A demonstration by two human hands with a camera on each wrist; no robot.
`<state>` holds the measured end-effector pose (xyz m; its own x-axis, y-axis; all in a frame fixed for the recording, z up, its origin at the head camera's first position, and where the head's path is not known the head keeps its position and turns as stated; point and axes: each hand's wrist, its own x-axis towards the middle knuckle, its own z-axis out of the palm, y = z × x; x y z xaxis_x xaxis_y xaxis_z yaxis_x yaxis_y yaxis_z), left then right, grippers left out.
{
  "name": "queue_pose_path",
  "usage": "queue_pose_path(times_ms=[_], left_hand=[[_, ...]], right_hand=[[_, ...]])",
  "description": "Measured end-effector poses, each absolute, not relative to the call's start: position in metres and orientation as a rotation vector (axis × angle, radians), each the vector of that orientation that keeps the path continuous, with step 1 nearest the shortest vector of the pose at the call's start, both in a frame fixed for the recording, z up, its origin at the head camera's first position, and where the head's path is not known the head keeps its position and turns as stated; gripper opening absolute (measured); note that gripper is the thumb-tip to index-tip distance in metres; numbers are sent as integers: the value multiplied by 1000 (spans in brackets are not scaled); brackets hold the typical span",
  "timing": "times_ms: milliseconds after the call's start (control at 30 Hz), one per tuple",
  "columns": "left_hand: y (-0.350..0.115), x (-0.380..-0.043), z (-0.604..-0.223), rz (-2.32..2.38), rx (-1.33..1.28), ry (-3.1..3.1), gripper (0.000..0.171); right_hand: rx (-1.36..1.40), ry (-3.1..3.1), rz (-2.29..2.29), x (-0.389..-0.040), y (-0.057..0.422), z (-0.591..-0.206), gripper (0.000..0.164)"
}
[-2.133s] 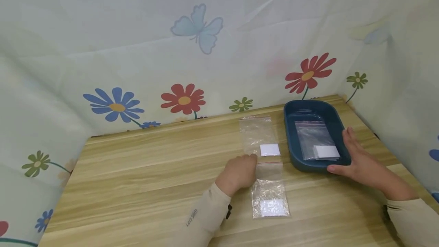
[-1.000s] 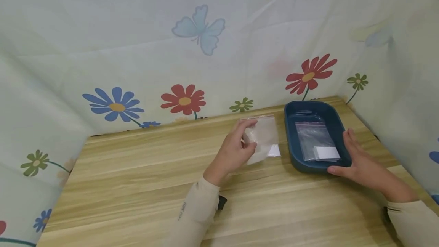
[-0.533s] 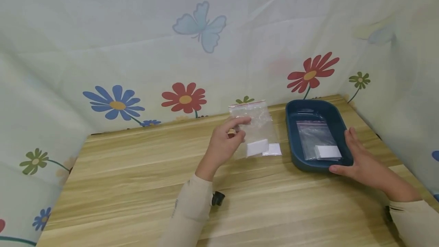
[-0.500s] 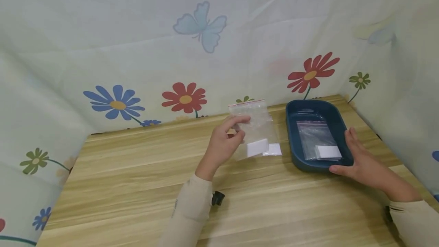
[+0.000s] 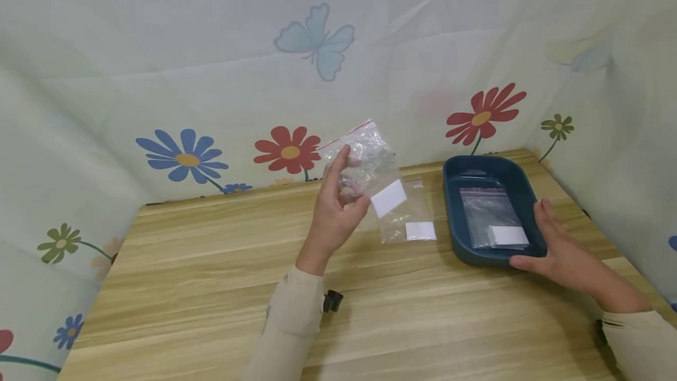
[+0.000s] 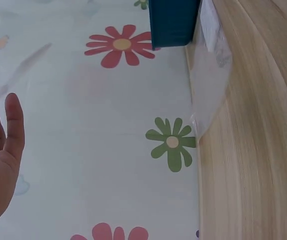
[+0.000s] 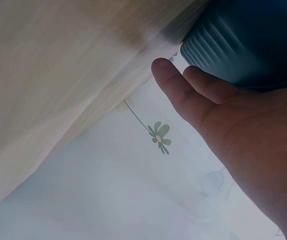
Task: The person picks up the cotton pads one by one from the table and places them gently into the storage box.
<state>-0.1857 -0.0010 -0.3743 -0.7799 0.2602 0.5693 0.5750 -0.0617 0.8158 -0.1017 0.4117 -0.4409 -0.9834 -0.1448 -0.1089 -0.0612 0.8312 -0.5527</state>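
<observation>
My left hand pinches a clear zip-lock bag with a red seal line and a white label, raised and tilted above the table. In the left wrist view only part of that hand shows, at the left edge. A second zip-lock bag lies flat on the table under the raised one. My right hand rests against the near right corner of a dark blue tray, its thumb at the front, fingers straight along the side. Inside the tray lie stacked zip-lock bags with white labels.
The wood-grain table backs onto a white curtain printed with flowers and a butterfly. More curtain hangs at the left and right sides. The tray stands near the table's right edge.
My left hand has picked up the nearer bag from the table, carried it up over the other bag, and tilted it further. The right hand stays at the tray.
</observation>
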Motion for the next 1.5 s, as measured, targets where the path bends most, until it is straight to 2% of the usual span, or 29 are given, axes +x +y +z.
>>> queue_pose_path(times_ms=[167,300,633,733,1067,1500], left_hand=[[-2,-185,-375,-2002,-905,-1933,91],[-2,-186,-374,-1982,-861,-1930,89],[-3,-190,-373,-2008,-739,-1905,41],[-4,-190,-373,-1998,-739,-1909,34],[-9,-190,-373,-2052,-853,-1817,46],[-10,-191,-370,-2035,-915,-1816,51]], right_hand=[[-156,2873,-836,-101,412,-442,126],[-154,2878,-833,-101,411,-441,126],[-152,2868,-843,-101,411,-441,126],[-161,2864,-854,-101,411,-440,125],[-154,2865,-865,-102,411,-439,126],[-144,2862,-860,-102,410,-438,127]])
